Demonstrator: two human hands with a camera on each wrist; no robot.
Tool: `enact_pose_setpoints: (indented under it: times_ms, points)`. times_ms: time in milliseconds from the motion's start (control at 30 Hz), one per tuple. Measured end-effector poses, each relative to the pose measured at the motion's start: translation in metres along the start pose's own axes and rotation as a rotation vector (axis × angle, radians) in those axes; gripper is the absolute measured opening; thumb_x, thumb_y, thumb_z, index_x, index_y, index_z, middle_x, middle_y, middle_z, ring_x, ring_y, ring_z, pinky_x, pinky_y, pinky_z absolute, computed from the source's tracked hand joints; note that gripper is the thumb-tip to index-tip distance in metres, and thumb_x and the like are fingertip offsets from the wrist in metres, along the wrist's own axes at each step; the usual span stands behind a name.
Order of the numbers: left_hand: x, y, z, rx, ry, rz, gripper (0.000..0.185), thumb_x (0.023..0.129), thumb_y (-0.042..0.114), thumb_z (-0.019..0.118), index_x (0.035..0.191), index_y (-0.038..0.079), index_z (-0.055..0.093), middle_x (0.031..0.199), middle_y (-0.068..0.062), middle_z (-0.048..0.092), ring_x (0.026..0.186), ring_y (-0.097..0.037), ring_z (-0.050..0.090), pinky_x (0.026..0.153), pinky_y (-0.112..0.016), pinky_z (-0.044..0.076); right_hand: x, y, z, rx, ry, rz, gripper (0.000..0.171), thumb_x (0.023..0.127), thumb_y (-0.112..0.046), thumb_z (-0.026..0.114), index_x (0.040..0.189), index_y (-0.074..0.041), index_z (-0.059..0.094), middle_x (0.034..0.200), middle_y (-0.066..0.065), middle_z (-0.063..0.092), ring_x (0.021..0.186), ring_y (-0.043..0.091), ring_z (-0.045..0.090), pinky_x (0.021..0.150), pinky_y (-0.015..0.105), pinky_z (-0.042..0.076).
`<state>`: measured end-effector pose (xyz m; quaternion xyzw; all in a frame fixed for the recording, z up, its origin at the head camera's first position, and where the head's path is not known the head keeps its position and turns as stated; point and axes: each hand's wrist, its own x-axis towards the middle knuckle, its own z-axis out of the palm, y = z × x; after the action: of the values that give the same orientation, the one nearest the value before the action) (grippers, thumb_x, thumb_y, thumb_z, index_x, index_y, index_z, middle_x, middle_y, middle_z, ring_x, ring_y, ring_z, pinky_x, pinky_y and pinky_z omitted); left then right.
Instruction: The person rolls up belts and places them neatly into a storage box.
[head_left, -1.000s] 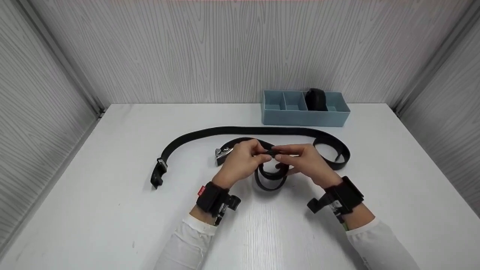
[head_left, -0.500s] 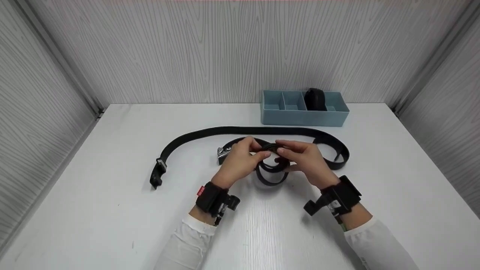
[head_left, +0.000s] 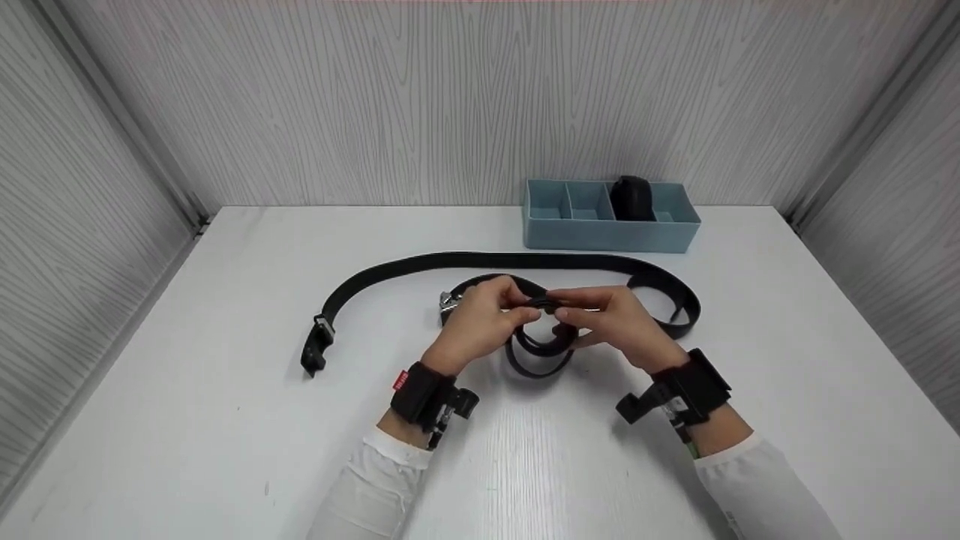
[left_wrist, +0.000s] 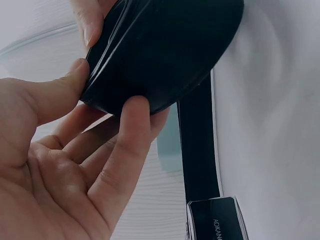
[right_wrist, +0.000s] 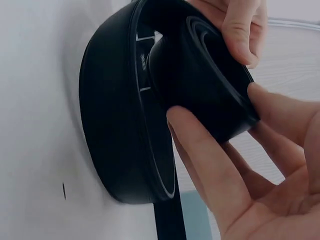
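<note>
A black belt coil [head_left: 541,343] stands on edge at the middle of the white table [head_left: 225,420]. My left hand [head_left: 519,310] and right hand [head_left: 573,312] pinch its top from either side. In the left wrist view my left hand [left_wrist: 107,90] holds the coil [left_wrist: 165,45] between thumb and fingers. The strap [left_wrist: 199,145] runs from the coil to a buckle [left_wrist: 216,221]. In the right wrist view my right hand [right_wrist: 215,105] grips the inner turns of the coil [right_wrist: 115,125]. That silver buckle [head_left: 450,301] lies just left of my left hand.
A second long black belt [head_left: 480,260] arcs behind my hands, from its buckle [head_left: 315,349] at the left to a loop [head_left: 679,304] at the right. A blue divided box [head_left: 611,234] at the back right holds a rolled black belt [head_left: 631,199]. Grey panels wall the table.
Both hands have kept hold of the coil, lifting and turning it slightly, then lowering it again. The silver buckle has crept a little to the right.
</note>
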<state>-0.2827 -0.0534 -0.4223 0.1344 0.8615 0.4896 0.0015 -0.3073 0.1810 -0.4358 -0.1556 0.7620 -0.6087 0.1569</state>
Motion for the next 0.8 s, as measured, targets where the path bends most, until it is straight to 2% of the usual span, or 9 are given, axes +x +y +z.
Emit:
enact_pose_setpoints:
  times_ms: [167, 267, 400, 500, 633, 733, 800]
  points:
    - [-0.0006, 0.0001, 0.0027, -0.074, 0.018, -0.043, 0.021, 0.099, 0.026, 0.074, 0.107, 0.009, 0.065, 0.109, -0.004, 0.074, 0.091, -0.015, 0.07, 0.07, -0.028, 0.056, 0.0018, 0.0023, 0.0046, 0.096, 0.074, 0.001, 0.041, 0.1, -0.016, 0.072, 0.139, -0.005, 0.065, 0.123, 0.017, 0.07, 0.101, 0.022, 0.069, 0.079, 0.039, 0.063]
    - [-0.0009, 0.0002, 0.0039, -0.135, 0.021, -0.064, 0.025, 0.101, 0.026, 0.072, 0.115, 0.007, 0.062, 0.114, -0.007, 0.072, 0.088, -0.015, 0.072, 0.066, -0.029, 0.059, 0.0018, 0.0033, 0.0074, 0.165, 0.112, 0.005, 0.043, 0.101, -0.014, 0.07, 0.142, -0.004, 0.062, 0.123, 0.015, 0.07, 0.1, 0.02, 0.069, 0.079, 0.038, 0.062]
    - [-0.0009, 0.0003, 0.0047, -0.152, 0.034, -0.064, 0.024, 0.102, 0.024, 0.071, 0.114, 0.006, 0.061, 0.112, -0.009, 0.072, 0.084, -0.016, 0.072, 0.063, -0.03, 0.059, 0.0019, 0.0041, 0.0085, 0.2, 0.124, 0.009, 0.045, 0.101, -0.015, 0.071, 0.143, -0.003, 0.061, 0.123, 0.013, 0.07, 0.101, 0.02, 0.069, 0.081, 0.039, 0.062]
    - [-0.0007, 0.0008, 0.005, -0.13, 0.032, -0.046, 0.02, 0.101, 0.021, 0.071, 0.11, 0.005, 0.062, 0.107, -0.008, 0.073, 0.08, -0.018, 0.072, 0.06, -0.03, 0.059, 0.0012, 0.003, 0.0073, 0.168, 0.112, 0.015, 0.043, 0.1, -0.015, 0.073, 0.14, -0.005, 0.065, 0.122, 0.017, 0.07, 0.099, 0.02, 0.069, 0.082, 0.041, 0.062]
    - [0.0001, 0.0012, 0.0056, -0.08, 0.014, -0.018, 0.016, 0.1, 0.019, 0.073, 0.103, 0.007, 0.063, 0.105, -0.007, 0.073, 0.076, -0.015, 0.068, 0.059, -0.028, 0.056, 0.0, 0.0009, 0.0043, 0.065, 0.074, 0.019, 0.04, 0.099, -0.016, 0.073, 0.137, -0.007, 0.068, 0.125, 0.02, 0.069, 0.098, 0.022, 0.07, 0.08, 0.042, 0.062]
    - [0.0004, 0.0009, 0.0056, -0.063, -0.001, -0.004, 0.014, 0.099, 0.019, 0.074, 0.1, 0.008, 0.065, 0.103, -0.005, 0.073, 0.076, -0.013, 0.066, 0.06, -0.026, 0.053, -0.0001, 0.001, 0.0031, 0.017, 0.04, 0.024, 0.04, 0.099, -0.017, 0.073, 0.138, -0.007, 0.067, 0.127, 0.017, 0.07, 0.1, 0.024, 0.07, 0.079, 0.043, 0.063]
    - [0.0002, 0.0006, 0.0058, -0.077, -0.005, -0.01, 0.014, 0.099, 0.02, 0.074, 0.101, 0.008, 0.065, 0.103, -0.005, 0.073, 0.078, -0.012, 0.067, 0.062, -0.027, 0.055, 0.0003, 0.002, 0.0029, 0.024, 0.031, 0.025, 0.04, 0.099, -0.018, 0.073, 0.138, -0.007, 0.067, 0.127, 0.015, 0.07, 0.1, 0.024, 0.07, 0.078, 0.042, 0.063]
